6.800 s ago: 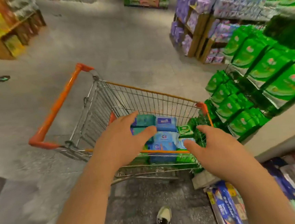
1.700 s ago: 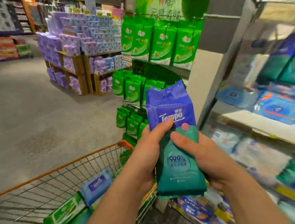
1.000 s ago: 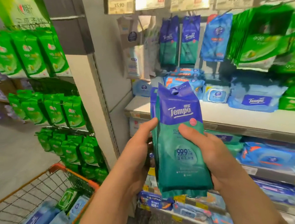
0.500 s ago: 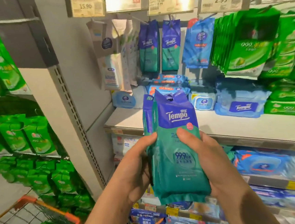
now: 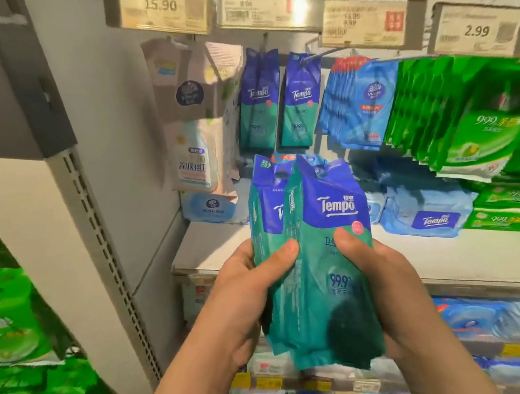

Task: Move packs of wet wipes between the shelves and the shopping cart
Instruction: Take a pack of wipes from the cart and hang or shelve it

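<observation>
Hands grip two upright teal-and-blue Tempo packs before the shelves: left hand (image 5: 245,295) clamped on the left pack (image 5: 269,227), right hand (image 5: 382,283) clamped on the front pack (image 5: 328,272). Farther right, matching packs (image 5: 297,99) hang below price tags (image 5: 476,30).

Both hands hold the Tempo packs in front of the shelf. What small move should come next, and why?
Probably lift the two Tempo packs toward the peg where matching hanging Tempo packs are. The left hand and right hand grip them upright below that row, hang holes on top.
</observation>
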Motion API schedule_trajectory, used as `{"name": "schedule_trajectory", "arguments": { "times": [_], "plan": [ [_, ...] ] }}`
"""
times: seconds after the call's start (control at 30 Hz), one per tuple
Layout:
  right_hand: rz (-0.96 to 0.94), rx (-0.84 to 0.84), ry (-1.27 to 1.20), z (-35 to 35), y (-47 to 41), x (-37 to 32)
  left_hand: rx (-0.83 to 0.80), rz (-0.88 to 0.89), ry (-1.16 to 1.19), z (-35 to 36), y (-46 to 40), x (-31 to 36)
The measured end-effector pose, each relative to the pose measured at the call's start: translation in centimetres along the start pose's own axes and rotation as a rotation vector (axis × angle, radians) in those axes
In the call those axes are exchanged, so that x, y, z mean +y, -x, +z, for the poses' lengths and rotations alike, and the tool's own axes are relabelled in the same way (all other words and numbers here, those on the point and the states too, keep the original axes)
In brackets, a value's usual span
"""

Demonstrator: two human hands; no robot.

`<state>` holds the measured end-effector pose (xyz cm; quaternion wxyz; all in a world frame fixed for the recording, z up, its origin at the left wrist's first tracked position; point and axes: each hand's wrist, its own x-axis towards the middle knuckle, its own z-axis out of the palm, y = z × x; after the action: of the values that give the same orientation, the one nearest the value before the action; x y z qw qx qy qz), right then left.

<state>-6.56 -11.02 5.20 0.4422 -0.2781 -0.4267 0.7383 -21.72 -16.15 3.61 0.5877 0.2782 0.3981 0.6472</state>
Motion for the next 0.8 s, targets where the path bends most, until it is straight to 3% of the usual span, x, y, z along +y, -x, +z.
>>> {"name": "schedule_trajectory", "arguments": {
  "times": [0.27, 0.53, 0.8],
  "plan": [
    [-0.086, 0.094, 0.07, 0.9, -1.5, -0.8, -0.031, 0.059, -0.016, -0.9, -2.1, 1.7],
    [-0.099, -0.032, 0.074, 0.1, -3.5, -2.6, -0.012, 0.094, -0.046, -0.2, -3.9, 2.8],
    [-0.219, 0.0, 0.233, -0.7, -4.7, -5.8, 0.066, 0.242, -0.11, 1.0, -5.3, 4.2]
  ]
}}
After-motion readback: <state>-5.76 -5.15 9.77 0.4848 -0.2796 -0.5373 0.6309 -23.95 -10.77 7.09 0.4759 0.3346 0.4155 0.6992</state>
